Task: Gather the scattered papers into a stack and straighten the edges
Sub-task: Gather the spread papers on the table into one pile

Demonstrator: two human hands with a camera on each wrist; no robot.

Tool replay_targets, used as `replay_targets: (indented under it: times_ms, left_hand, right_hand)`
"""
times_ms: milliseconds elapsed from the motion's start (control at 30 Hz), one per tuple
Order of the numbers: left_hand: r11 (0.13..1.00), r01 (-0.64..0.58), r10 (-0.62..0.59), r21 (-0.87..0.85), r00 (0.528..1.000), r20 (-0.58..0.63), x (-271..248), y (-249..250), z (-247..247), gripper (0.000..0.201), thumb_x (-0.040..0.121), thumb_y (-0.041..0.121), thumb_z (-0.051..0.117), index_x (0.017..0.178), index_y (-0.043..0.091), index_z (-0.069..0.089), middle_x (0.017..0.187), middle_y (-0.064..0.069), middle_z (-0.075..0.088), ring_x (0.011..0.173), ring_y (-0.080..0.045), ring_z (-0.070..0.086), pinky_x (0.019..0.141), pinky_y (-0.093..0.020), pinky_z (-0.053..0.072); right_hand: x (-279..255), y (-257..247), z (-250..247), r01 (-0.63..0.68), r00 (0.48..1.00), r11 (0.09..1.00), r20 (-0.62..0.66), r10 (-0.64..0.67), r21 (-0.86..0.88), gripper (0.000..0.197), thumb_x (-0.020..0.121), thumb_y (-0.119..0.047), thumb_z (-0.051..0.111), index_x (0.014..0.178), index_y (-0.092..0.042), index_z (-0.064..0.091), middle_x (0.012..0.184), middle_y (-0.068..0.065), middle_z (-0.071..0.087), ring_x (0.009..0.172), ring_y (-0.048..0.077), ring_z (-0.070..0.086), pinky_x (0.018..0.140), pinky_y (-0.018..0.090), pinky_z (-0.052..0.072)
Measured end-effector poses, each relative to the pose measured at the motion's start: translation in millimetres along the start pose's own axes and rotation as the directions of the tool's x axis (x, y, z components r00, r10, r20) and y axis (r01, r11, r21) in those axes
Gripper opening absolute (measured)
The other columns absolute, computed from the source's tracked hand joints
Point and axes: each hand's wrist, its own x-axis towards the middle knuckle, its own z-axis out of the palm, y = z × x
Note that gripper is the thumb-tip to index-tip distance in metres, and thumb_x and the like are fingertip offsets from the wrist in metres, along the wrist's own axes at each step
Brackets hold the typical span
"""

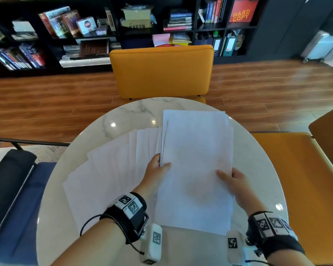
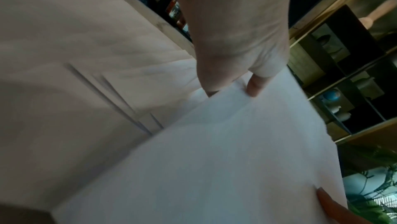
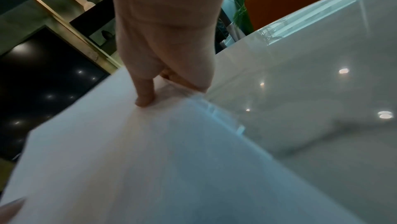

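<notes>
Marble table [image 1: 261, 169]: both hands pinch the stack [image 1: 196, 166], left hand [image 1: 158, 169] and right hand [image 1: 236, 181] at its side edges. Fanned sheets [image 1: 108, 169] lie left. Mid-gather; next, slide those under, then tap edges.

a: what's hidden at each grip?
b: under the held stack [image 1: 195, 169], the fingers of both hands.
a: and left of the left hand [image 1: 155, 176]?
b: fanned sheets [image 1: 112, 169], their count lost in overlap and blur.
</notes>
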Motion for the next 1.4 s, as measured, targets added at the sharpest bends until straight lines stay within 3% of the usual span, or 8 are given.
replay_targets:
  times_ms: [133, 300, 400, 533, 667, 800, 1000, 1400]
  left_hand:
    - [0.982, 0.056, -0.016, 0.180, 0.976, -0.218, 13.1, -13.1, -22.0, 0.023, 0.086, 0.008, 0.053, 0.107, 0.014, 0.061, 0.116, -0.006, 0.058, 0.095, -0.019, 0.059, 0.067, -0.023, 0.048]
    - [0.956, 0.233, -0.164, 0.175, 0.927, -0.338, 23.7, -26.0, -58.0, 0.048, 0.085, 0.009, 0.047, 0.132, 0.009, 0.049, 0.138, -0.011, 0.047, 0.121, -0.029, 0.053, 0.098, -0.034, 0.046]
    - [0.953, 0.251, -0.191, 0.170, 0.932, -0.308, 30.3, -24.1, -58.1, 0.051, 0.085, 0.012, 0.048, 0.136, 0.011, 0.044, 0.137, -0.006, 0.048, 0.119, -0.025, 0.052, 0.090, -0.030, 0.044]
    - [0.927, 0.299, -0.238, 0.227, 0.936, -0.261, 36.1, -17.9, -51.6, 0.008, 0.079, 0.008, 0.045, 0.078, 0.015, 0.049, 0.072, 0.003, 0.046, 0.061, -0.014, 0.045, 0.054, -0.021, 0.032]
    - [0.889, 0.327, -0.240, 0.320, 0.929, -0.282, 43.4, -20.7, -47.3, 0.015, 0.073, 0.013, 0.047, 0.059, 0.014, 0.041, 0.068, 0.000, 0.044, 0.061, -0.019, 0.045, 0.052, -0.022, 0.032]
    - [0.932, 0.299, -0.229, 0.204, 0.923, -0.309, 44.7, -17.5, -41.0, 0.054, 0.080, 0.022, 0.056, 0.128, -0.001, 0.045, 0.129, -0.016, 0.051, 0.112, -0.034, 0.056, 0.093, -0.043, 0.051]
    - [0.941, 0.257, -0.203, 0.222, 0.950, -0.239, 45.4, -9.6, -30.6, 0.058, 0.090, 0.023, 0.047, 0.143, 0.007, 0.029, 0.139, -0.016, 0.047, 0.121, -0.035, 0.052, 0.101, -0.047, 0.046]
    - [0.993, -0.024, 0.032, 0.113, 0.997, -0.068, 33.2, -15.0, -23.8, 0.045, 0.084, 0.001, 0.048, 0.126, 0.018, 0.047, 0.116, 0.001, 0.060, 0.093, -0.015, 0.057, 0.066, -0.017, 0.043]
  right_hand:
    - [11.7, 10.3, 16.3, -0.006, 0.990, 0.992, -0.143, -0.011, -0.123, 0.030, 0.088, -0.004, 0.059, 0.116, 0.007, 0.057, 0.108, 0.025, 0.065, 0.085, 0.031, 0.061, 0.078, 0.039, 0.049]
    - [25.3, 24.3, 21.7, -0.093, 0.972, 0.947, -0.234, 0.020, -0.306, 0.039, 0.086, -0.011, 0.059, 0.121, 0.005, 0.052, 0.119, 0.027, 0.060, 0.108, 0.042, 0.058, 0.093, 0.052, 0.047]
    - [29.4, 21.6, 28.0, -0.109, 0.962, 0.936, -0.273, 0.014, -0.336, 0.043, 0.083, -0.010, 0.061, 0.122, 0.006, 0.052, 0.118, 0.026, 0.061, 0.107, 0.042, 0.059, 0.092, 0.049, 0.048]
    - [37.0, 19.3, 35.5, -0.111, 0.960, 0.951, -0.280, 0.028, -0.288, 0.047, 0.083, -0.008, 0.059, 0.128, 0.005, 0.051, 0.122, 0.025, 0.060, 0.112, 0.040, 0.058, 0.096, 0.050, 0.047]
    - [42.3, 21.7, 35.9, -0.099, 0.972, 0.915, -0.236, 0.004, -0.392, 0.049, 0.083, -0.002, 0.054, 0.131, 0.002, 0.051, 0.125, 0.024, 0.060, 0.112, 0.038, 0.057, 0.099, 0.046, 0.045]
    - [37.2, 12.3, 38.1, -0.047, 0.983, 0.898, -0.182, -0.038, -0.438, 0.044, 0.081, 0.005, 0.053, 0.125, 0.001, 0.058, 0.067, 0.002, 0.050, 0.059, 0.016, 0.043, 0.066, 0.025, 0.038]
    - [35.1, 11.1, 47.5, -0.008, 0.995, 0.898, -0.095, -0.037, -0.439, 0.045, 0.083, 0.005, 0.055, 0.127, -0.003, 0.057, 0.056, -0.001, 0.040, 0.051, 0.015, 0.036, 0.053, 0.026, 0.031]
    - [25.2, 12.0, 51.3, 0.017, 1.000, 0.811, 0.001, -0.020, -0.584, 0.064, 0.086, -0.026, 0.063, 0.145, -0.014, 0.039, 0.124, 0.017, 0.043, 0.100, 0.027, 0.049, 0.094, 0.032, 0.039]
